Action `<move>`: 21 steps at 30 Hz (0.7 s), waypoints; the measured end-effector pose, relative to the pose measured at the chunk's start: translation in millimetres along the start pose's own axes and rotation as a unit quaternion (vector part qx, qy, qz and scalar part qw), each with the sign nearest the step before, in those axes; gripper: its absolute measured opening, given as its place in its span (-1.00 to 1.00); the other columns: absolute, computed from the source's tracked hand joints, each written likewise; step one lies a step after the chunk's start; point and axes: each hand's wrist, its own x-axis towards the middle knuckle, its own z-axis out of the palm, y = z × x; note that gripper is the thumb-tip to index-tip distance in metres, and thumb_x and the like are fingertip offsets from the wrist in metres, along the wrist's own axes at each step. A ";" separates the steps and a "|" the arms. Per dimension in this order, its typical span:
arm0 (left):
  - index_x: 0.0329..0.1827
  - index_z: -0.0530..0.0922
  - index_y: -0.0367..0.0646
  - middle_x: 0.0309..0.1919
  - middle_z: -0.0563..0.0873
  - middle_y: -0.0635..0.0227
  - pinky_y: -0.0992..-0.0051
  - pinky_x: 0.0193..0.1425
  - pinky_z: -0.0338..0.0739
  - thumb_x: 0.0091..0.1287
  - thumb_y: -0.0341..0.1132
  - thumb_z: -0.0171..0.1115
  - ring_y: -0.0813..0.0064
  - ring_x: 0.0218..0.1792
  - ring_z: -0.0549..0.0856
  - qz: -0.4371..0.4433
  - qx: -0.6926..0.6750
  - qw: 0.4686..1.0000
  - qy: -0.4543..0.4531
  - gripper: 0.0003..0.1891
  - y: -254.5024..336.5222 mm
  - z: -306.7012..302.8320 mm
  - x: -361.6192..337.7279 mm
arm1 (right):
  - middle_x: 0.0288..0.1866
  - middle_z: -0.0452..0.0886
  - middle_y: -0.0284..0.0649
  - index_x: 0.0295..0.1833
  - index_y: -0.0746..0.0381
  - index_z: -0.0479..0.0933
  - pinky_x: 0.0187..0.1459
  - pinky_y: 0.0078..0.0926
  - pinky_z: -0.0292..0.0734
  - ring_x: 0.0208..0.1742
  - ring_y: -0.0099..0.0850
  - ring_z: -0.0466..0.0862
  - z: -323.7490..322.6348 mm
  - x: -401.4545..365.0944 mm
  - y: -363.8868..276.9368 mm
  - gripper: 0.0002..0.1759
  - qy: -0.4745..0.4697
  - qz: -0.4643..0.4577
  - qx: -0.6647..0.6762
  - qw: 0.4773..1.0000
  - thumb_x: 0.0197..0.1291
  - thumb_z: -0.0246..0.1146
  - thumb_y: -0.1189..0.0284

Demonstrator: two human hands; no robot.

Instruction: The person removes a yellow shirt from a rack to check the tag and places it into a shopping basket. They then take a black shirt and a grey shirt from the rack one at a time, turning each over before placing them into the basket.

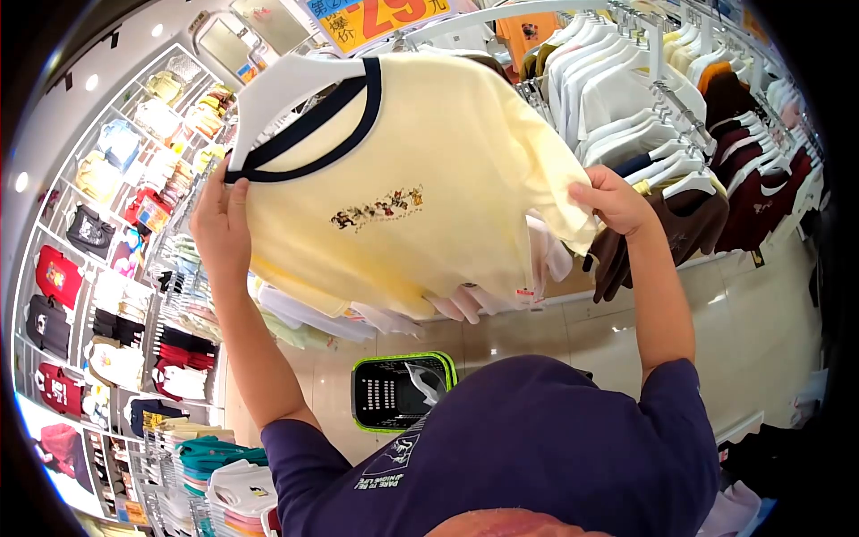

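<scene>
Evidently a Looking-Over: Both Hands Spread a Pale Yellow Shirt

In the head view, the pale yellow shirt (403, 161) is held up in front of the wearer's chest, tilted, with a white hanger (291, 88) inside its dark neckband (370, 112). The left hand (224, 224) grips it at the neckband's edge, thumb in front, close against the end of the hanger; whether the fingers also clasp the hanger cannot be told. The right hand (617, 201) is closed on the cuff of the opposite sleeve (555, 183), pinching the cloth and drawing that sleeve outward. A row of small embroidered figures (378, 208) faces the wearer across the shirt's front.

Just above the shirt is a price sign (380, 22). Beyond its outstretched sleeve hang white garments (617, 85) and, nearer the right hand, dark brown ones (689, 219). Below its hem, on the floor, stands a black basket (365, 394) with a lime-green rim and something pale inside.

The step in hand looks like inspecting the garment, spread so that its front and sleeve show. Any next move seems to call for a firm left hold, so the neckline does not slip off the hanger, and an easy release of the cuff without stretching it.
</scene>
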 end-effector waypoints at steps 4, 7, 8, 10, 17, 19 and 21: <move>0.28 0.62 -0.34 -0.27 0.74 0.27 0.50 -0.08 0.57 0.53 -0.29 0.29 0.56 -0.27 0.68 -0.001 -0.017 1.000 0.019 -0.63 14.4 -18.1 7.0 | 0.22 0.68 -0.26 0.34 0.35 0.52 0.26 -0.51 0.53 0.19 -0.51 0.66 11.9 6.8 45.1 -0.49 0.028 -0.076 0.080 0.993 0.31 0.37 0.44; 0.30 0.62 -0.31 -0.13 0.80 0.26 0.55 0.08 0.55 0.55 -0.24 0.27 0.58 -0.10 0.72 -0.005 -0.005 1.000 0.024 -0.61 22.1 -30.4 13.3 | 0.34 0.61 -0.21 0.48 0.33 0.38 0.38 -0.45 0.45 0.30 -0.47 0.61 24.4 19.7 94.1 -0.30 -0.053 -0.020 0.059 0.997 0.22 0.40 0.53; 0.33 0.61 -0.25 -0.09 0.81 0.29 0.57 0.13 0.53 0.56 -0.21 0.25 0.60 -0.04 0.70 -0.018 0.015 1.000 0.020 -0.60 26.3 -34.3 14.0 | 0.35 0.61 -0.22 0.49 0.33 0.37 0.39 -0.43 0.45 0.30 -0.47 0.61 33.8 21.5 105.4 -0.28 -0.087 -0.018 0.061 0.994 0.21 0.42 0.53; 0.37 0.60 -0.22 -0.02 0.82 0.25 0.54 0.18 0.54 0.55 -0.19 0.26 0.57 0.01 0.72 -0.010 0.043 0.999 0.028 -0.57 27.7 -37.7 17.5 | 0.29 0.66 -0.18 0.41 0.32 0.45 0.33 -0.35 0.51 0.24 -0.39 0.66 37.6 24.1 140.1 -0.33 -0.092 0.027 0.011 0.995 0.16 0.45 0.51; 0.27 0.69 -0.14 -0.19 0.82 0.35 0.56 0.03 0.54 0.50 -0.22 0.32 0.60 -0.18 0.70 0.003 0.023 0.997 0.068 -0.65 22.5 -28.5 15.5 | 0.02 0.78 -0.16 0.19 0.23 0.67 0.14 -0.35 0.61 0.06 -0.34 0.73 40.2 11.3 253.0 -0.65 -0.071 0.137 -0.352 0.923 0.39 0.33 0.31; 0.26 0.70 -0.13 -0.22 0.81 0.37 0.57 0.01 0.53 0.48 -0.20 0.33 0.61 -0.20 0.70 0.008 0.025 0.998 0.062 -0.64 17.2 -23.7 11.8 | 0.09 0.75 -0.16 0.27 0.17 0.63 0.12 -0.35 0.63 0.06 -0.34 0.73 43.1 7.7 274.4 -0.61 -0.072 0.171 -0.380 0.906 0.42 0.28 0.26; 0.26 0.70 -0.12 -0.26 0.79 0.41 0.58 -0.02 0.52 0.48 -0.18 0.33 0.63 -0.22 0.68 0.016 0.025 0.998 0.054 -0.63 13.1 -19.5 8.4 | 0.13 0.74 -0.16 0.32 0.15 0.60 0.08 -0.33 0.67 0.04 -0.34 0.74 48.3 2.4 280.3 -0.56 -0.057 0.239 -0.314 0.917 0.44 0.25 0.21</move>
